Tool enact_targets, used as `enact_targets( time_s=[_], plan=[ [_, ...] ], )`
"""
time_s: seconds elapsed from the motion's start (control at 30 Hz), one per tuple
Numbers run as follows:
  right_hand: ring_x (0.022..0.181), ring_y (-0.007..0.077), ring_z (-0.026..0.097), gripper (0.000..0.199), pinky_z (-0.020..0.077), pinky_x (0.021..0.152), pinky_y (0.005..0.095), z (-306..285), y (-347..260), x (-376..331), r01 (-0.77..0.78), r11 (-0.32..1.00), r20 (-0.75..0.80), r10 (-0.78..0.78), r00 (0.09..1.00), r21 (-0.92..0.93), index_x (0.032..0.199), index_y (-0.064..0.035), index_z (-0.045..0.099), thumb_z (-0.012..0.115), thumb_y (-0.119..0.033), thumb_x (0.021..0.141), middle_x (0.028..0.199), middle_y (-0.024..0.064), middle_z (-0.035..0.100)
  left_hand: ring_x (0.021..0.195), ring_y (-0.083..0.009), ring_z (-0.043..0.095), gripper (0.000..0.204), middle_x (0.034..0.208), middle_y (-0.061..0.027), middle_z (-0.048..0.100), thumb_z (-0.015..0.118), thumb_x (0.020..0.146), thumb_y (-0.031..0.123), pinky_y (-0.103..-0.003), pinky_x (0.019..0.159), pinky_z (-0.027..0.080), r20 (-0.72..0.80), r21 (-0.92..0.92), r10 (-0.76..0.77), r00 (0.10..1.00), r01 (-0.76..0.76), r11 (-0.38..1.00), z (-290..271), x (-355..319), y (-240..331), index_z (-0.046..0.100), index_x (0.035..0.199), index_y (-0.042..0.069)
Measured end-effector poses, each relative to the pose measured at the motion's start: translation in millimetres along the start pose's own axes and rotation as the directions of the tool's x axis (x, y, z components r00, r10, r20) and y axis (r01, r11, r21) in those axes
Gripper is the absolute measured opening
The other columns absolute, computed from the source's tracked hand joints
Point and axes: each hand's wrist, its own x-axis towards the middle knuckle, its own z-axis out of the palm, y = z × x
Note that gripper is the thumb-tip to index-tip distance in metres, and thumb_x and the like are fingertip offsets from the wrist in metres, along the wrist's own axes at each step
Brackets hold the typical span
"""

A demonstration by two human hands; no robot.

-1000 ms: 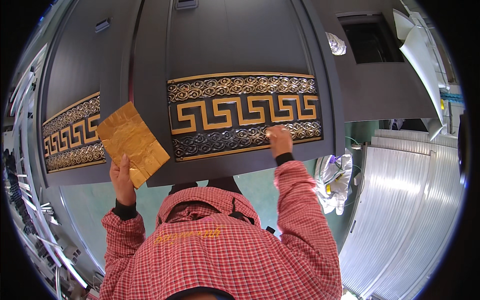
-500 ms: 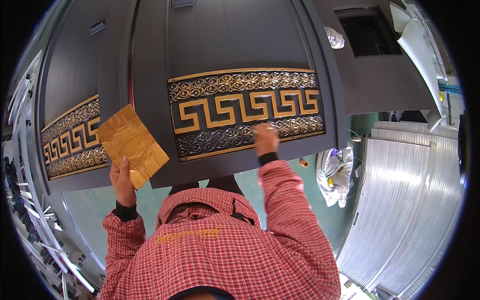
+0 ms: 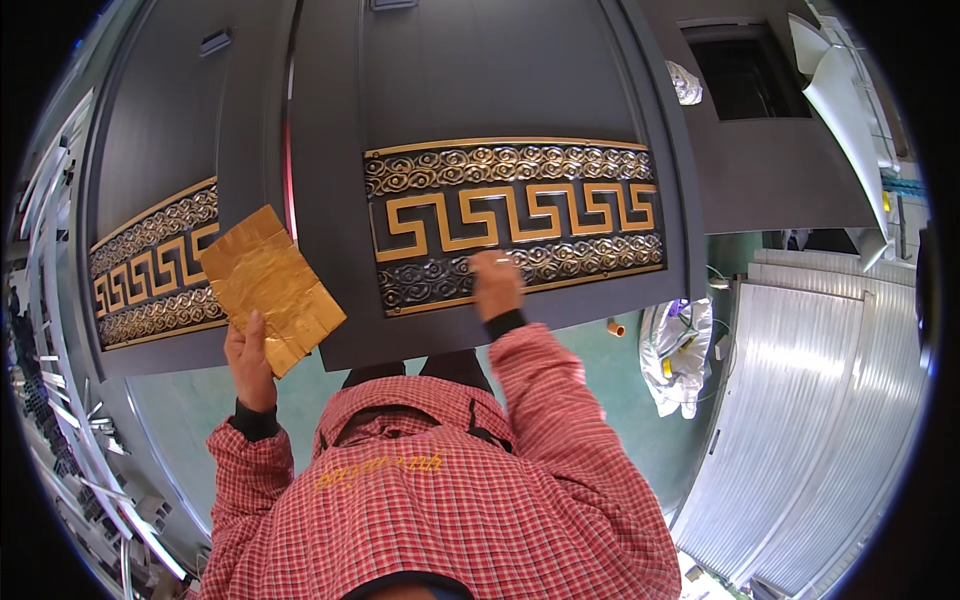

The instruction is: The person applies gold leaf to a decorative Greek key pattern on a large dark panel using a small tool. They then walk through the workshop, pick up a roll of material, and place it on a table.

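My left hand (image 3: pixel 252 362) grips the lower corner of a flat, gold-smeared square (image 3: pixel 275 288), perhaps cardboard, with the thumb lying on top. It is held over the near edge of a dark grey door panel (image 3: pixel 345 330). My right hand (image 3: pixel 497 284) is closed and rests at the lower scroll band of a decorative relief panel (image 3: pixel 520 213). Whatever its fingers hold is hidden. The relief has a gold key pattern between two scroll bands. The upper band is gilded on its raised parts, while the lower band's left part looks darker and more silvery.
Another dark door panel (image 3: pixel 160 265) with matching relief lies to the left. On the green floor (image 3: pixel 570 365) at right are a white plastic bag (image 3: pixel 672 370) and a small orange-brown tube (image 3: pixel 615 328). Ribbed, shiny sheets (image 3: pixel 790 400) lie farther right. Metal strips (image 3: pixel 75 420) crowd the left.
My right hand has moved left along the lower scroll band. The left hand still holds the gold-smeared square. The whole view has shifted slightly, setting the door panels a little farther right.
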Motion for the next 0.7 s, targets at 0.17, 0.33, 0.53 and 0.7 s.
enact_targets(
  time_s=[0.17, 0.33, 0.53, 0.7],
  plan=[
    [0.089, 0.0272, 0.055, 0.018, 0.0477, 0.074, 0.0356, 19.7, -43.8, -1.2, 0.04, 0.989, 0.105, -0.055, 0.993, 0.145, 0.087, -0.0092, 0.057, 0.052, 0.002, 0.074, 0.088, 0.009, 0.059, 0.09, -0.0126, 0.057, 0.028, 0.107, -0.0073, 0.056, 0.044, 0.093, 0.015, -0.025, 0.076, 0.047, 0.0, -0.01, 0.017, 1.0, -0.017, 1.0, -8.5, 2.0, 5.0, 0.045, 0.116, -0.001],
    [0.068, 0.0252, 0.057, 0.014, 0.0468, 0.065, 0.0335, -10.9, 52.1, -10.9, -0.251, 0.943, -0.01, 0.26, 0.966, 0.22, 0.081, -0.0092, 0.061, 0.052, 0.0, 0.075, 0.071, 0.0088, 0.058, 0.09, -0.0126, 0.057, 0.028, 0.107, -0.0076, 0.056, 0.044, 0.093, 0.015, -0.025, 0.076, 0.048, -0.029, -0.037, 0.013, 1.0, -0.014, 0.999, -25.9, -1.5, -0.1, 0.045, 0.116, -0.001],
    [0.085, 0.0271, 0.055, 0.017, 0.0469, 0.071, 0.0358, 44.0, -82.2, -7.9, 0.072, 0.983, 0.056, -0.082, 0.995, 0.169, 0.085, -0.0093, 0.059, 0.052, 0.001, 0.073, 0.087, 0.0075, 0.059, 0.091, -0.0127, 0.057, 0.028, 0.107, -0.0075, 0.056, 0.045, 0.093, 0.016, -0.025, 0.077, 0.047, 0.008, -0.031, 0.008, 1.0, -0.007, 1.0, -30.5, -1.1, 0.3, 0.045, 0.116, -0.001],
    [0.081, 0.0258, 0.056, 0.016, 0.0463, 0.071, 0.0359, 9.9, -48.1, -1.7, -0.062, 0.997, 0.033, 0.06, 0.998, 0.035, 0.082, -0.0097, 0.064, 0.055, 0.0, 0.072, 0.081, 0.0082, 0.059, 0.093, -0.0124, 0.056, 0.029, 0.108, -0.0072, 0.056, 0.045, 0.093, 0.016, -0.025, 0.078, 0.047, -0.032, -0.015, 0.032, 0.999, -0.032, 0.999, -41.7, -1.3, 5.3, 0.045, 0.117, -0.001]
  ],
)
